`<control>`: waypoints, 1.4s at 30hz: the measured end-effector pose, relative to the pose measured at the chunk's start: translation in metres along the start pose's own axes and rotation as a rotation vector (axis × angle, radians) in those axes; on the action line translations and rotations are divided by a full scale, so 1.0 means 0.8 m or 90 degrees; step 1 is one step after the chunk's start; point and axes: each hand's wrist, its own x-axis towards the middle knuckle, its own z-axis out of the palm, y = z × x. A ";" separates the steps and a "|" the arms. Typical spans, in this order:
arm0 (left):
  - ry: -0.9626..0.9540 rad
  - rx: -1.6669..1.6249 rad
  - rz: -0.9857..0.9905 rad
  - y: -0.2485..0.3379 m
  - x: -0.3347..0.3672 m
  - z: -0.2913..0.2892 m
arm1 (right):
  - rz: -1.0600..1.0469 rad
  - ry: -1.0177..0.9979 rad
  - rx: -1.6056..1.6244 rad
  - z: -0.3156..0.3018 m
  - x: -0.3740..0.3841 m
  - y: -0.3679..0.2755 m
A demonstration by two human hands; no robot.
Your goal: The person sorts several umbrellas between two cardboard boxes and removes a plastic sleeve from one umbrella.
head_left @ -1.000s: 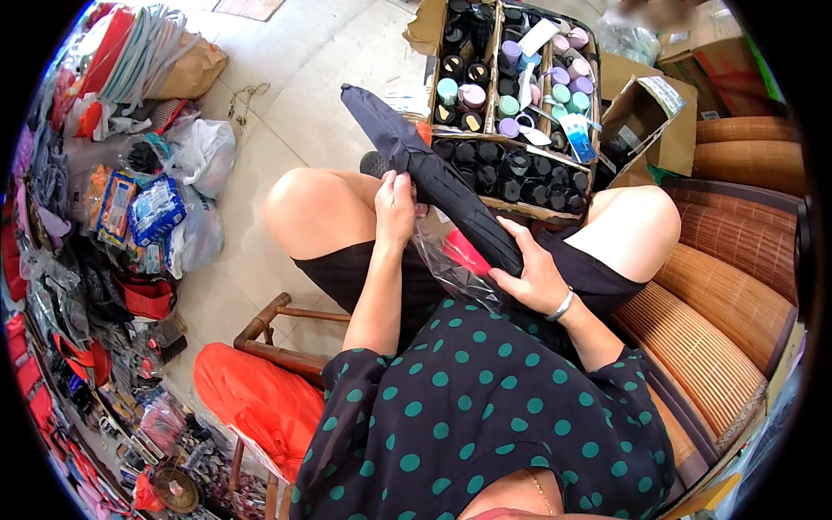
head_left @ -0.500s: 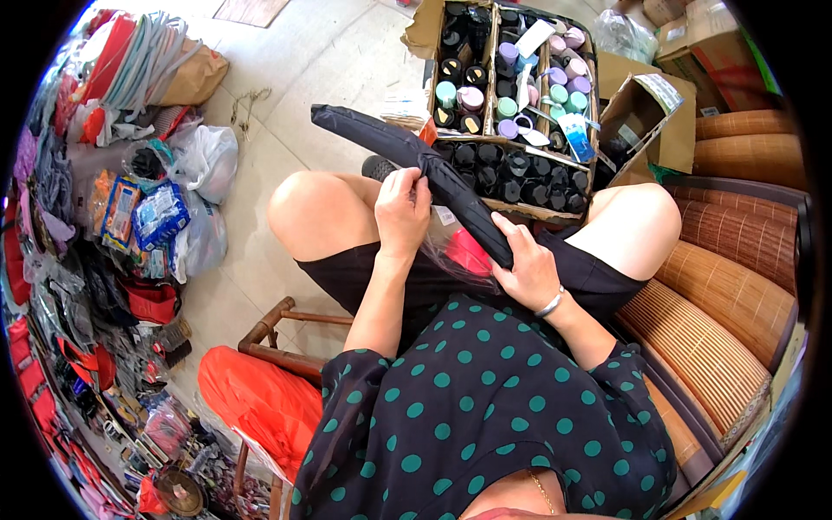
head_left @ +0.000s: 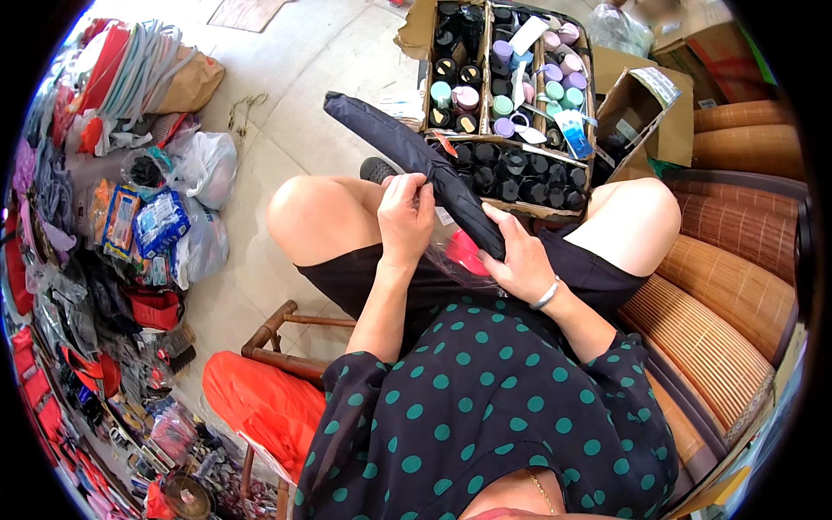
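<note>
A long black folded umbrella [head_left: 394, 141] slants across my lap, its far end pointing up and to the left. My left hand [head_left: 406, 218] is closed, with thumb and fingers pinching fabric at the umbrella's middle. My right hand [head_left: 522, 260] wraps round its near end, which is partly hidden by the fingers. Below the umbrella, between my hands, a bright pink thing [head_left: 464, 251] lies in clear plastic on my lap. I cannot make out what it is.
Beyond my knees stands a divided cardboard box [head_left: 490, 74] of folded umbrellas, with black ones [head_left: 520, 178] in its near part. Rolled bamboo mats [head_left: 719, 295] line the right side. Bagged goods [head_left: 160, 221] pile up at left, near a wooden stool [head_left: 282, 347] and red bag [head_left: 260, 407].
The umbrella's far end has shifted slightly right and up in the view. My right hand has moved slightly left along with its near end. Both hands keep their hold.
</note>
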 end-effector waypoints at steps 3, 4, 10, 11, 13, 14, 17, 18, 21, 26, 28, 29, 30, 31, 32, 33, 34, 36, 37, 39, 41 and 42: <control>0.020 0.065 0.057 0.015 0.001 0.003 | 0.175 -0.060 0.388 -0.007 0.007 -0.008; 0.029 0.078 0.064 0.019 0.000 0.003 | 0.379 -0.146 0.761 -0.010 0.009 -0.011; -0.030 0.046 0.048 0.042 -0.019 0.010 | 0.469 -0.061 1.031 0.001 0.024 -0.011; -0.031 0.044 0.049 0.041 -0.020 0.010 | 0.462 -0.051 1.009 -0.001 0.028 -0.017; -0.031 0.046 0.020 0.036 -0.019 0.011 | 0.439 -0.045 0.949 0.001 0.031 -0.014; -0.030 0.044 0.022 0.033 -0.018 0.011 | 0.414 -0.044 0.890 0.000 0.033 -0.012; 0.008 0.035 0.033 0.022 -0.012 0.011 | 0.236 -0.001 0.635 0.000 0.041 -0.004; 0.023 0.023 0.018 0.020 -0.010 0.011 | 0.093 0.065 0.422 0.000 0.044 -0.006; -0.009 0.075 0.153 0.055 -0.002 0.008 | 0.133 0.080 0.335 0.003 0.043 -0.001; -0.060 0.055 0.147 0.067 -0.009 0.021 | 0.265 0.227 0.769 0.034 0.048 0.010; -0.067 0.042 0.118 0.063 -0.017 0.021 | 0.310 0.252 0.816 0.041 0.051 0.007; -0.079 0.042 0.105 0.066 -0.020 0.023 | 0.354 0.275 0.863 0.042 0.054 0.000; -0.079 0.043 0.104 0.066 -0.019 0.023 | 0.345 0.287 0.845 0.051 0.055 0.000; -0.077 0.045 0.099 0.067 -0.018 0.023 | 0.336 0.304 0.784 0.060 0.054 0.004; -0.075 0.046 0.093 0.068 -0.016 0.026 | 0.326 0.320 0.721 0.067 0.054 0.008; -0.077 0.041 0.124 0.073 -0.015 0.028 | 0.313 0.322 0.675 0.071 0.053 0.010; -0.086 0.043 0.150 0.078 -0.014 0.030 | 0.312 0.323 0.674 0.073 0.052 0.013; -0.092 0.042 0.124 0.081 -0.019 0.031 | 0.333 0.362 0.780 0.070 0.053 0.009; -0.076 0.025 0.107 0.081 -0.017 0.031 | 0.342 0.371 0.837 0.065 0.053 0.006; -0.051 -0.017 0.028 0.081 -0.014 0.022 | 0.319 0.304 0.848 0.049 0.049 -0.005; -0.051 -0.081 -0.065 0.077 -0.011 0.011 | 0.264 0.193 0.801 0.037 0.042 -0.001; -0.054 -0.090 -0.093 0.081 -0.006 0.004 | 0.237 0.158 0.775 0.027 0.041 -0.002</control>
